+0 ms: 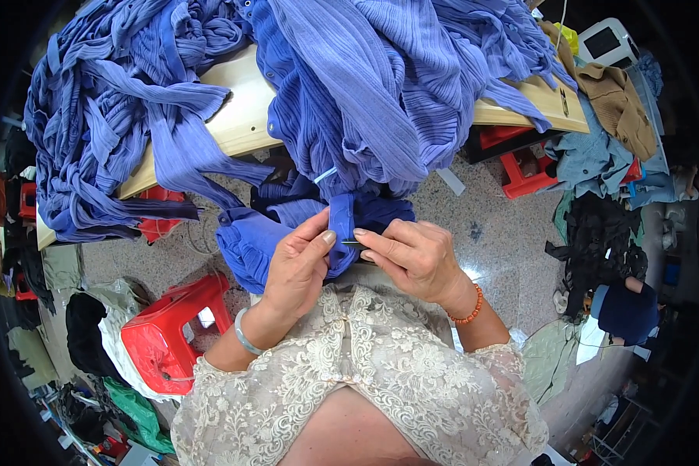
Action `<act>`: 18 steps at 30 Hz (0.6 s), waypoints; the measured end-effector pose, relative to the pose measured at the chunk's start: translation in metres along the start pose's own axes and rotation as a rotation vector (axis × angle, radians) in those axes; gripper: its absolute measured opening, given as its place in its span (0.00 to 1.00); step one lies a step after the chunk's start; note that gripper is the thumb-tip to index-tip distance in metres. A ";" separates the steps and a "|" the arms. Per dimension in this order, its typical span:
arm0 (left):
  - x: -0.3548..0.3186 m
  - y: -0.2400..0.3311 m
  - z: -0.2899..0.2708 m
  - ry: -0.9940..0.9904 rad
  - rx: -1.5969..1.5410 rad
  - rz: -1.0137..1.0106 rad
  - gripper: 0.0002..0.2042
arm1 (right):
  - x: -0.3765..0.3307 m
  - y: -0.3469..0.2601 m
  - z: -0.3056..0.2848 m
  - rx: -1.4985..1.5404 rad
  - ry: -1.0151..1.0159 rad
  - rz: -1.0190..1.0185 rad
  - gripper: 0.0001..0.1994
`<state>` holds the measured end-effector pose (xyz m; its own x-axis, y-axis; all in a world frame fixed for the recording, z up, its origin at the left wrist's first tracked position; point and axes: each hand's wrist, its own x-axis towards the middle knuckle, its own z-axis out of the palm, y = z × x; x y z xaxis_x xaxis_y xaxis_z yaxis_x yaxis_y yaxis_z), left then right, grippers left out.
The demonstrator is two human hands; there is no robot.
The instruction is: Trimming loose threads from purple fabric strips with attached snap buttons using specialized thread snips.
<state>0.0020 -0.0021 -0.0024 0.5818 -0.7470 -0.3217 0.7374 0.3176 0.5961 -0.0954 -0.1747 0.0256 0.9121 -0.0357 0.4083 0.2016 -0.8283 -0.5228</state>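
Note:
Between my hands is the narrow band (340, 216) of a blue ribbed knit garment (404, 116), which hangs off the table edge toward my lap. My left hand (297, 268) pinches the band's left edge between thumb and fingers. At the band's right edge my right hand (418, 255) is closed, fingertips together, on a thin, dark needle-like tool (351, 242) lying across the fabric. Its exact kind is too small to make out. More blue cloth (248, 241) bunches below and to the left of my left hand.
Heaps of blue knitwear (132, 101) cover much of the pale wooden table (241, 93). Small scissors-like snips (565, 101) lie at its right end. A red plastic stool (163, 342) stands at left on the speckled floor; brown (617, 105) and black cloth (598, 241) lie at right.

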 end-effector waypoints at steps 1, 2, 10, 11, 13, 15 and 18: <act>0.000 0.000 -0.001 0.000 0.000 0.000 0.19 | -0.001 0.000 0.000 0.001 0.000 -0.010 0.15; 0.000 -0.001 -0.002 -0.004 -0.005 -0.004 0.19 | -0.002 0.002 0.001 0.001 0.000 -0.010 0.15; 0.001 0.004 0.003 -0.024 -0.044 -0.037 0.18 | -0.004 0.005 0.003 0.105 0.039 0.069 0.17; 0.001 0.003 0.002 -0.028 -0.048 -0.037 0.18 | -0.004 0.005 0.003 0.106 0.039 0.069 0.17; 0.001 0.002 0.001 -0.030 -0.054 -0.037 0.18 | -0.002 0.003 0.002 0.068 0.013 0.005 0.17; 0.001 0.000 -0.001 -0.021 -0.041 -0.029 0.18 | -0.004 0.004 0.003 0.078 0.020 -0.011 0.17; 0.001 -0.002 -0.004 -0.014 -0.017 -0.025 0.18 | -0.005 0.005 0.001 0.233 -0.015 0.038 0.17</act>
<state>0.0023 -0.0016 -0.0067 0.5579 -0.7632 -0.3260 0.7577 0.3082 0.5753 -0.0987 -0.1777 0.0205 0.9256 -0.0547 0.3745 0.2422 -0.6747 -0.6972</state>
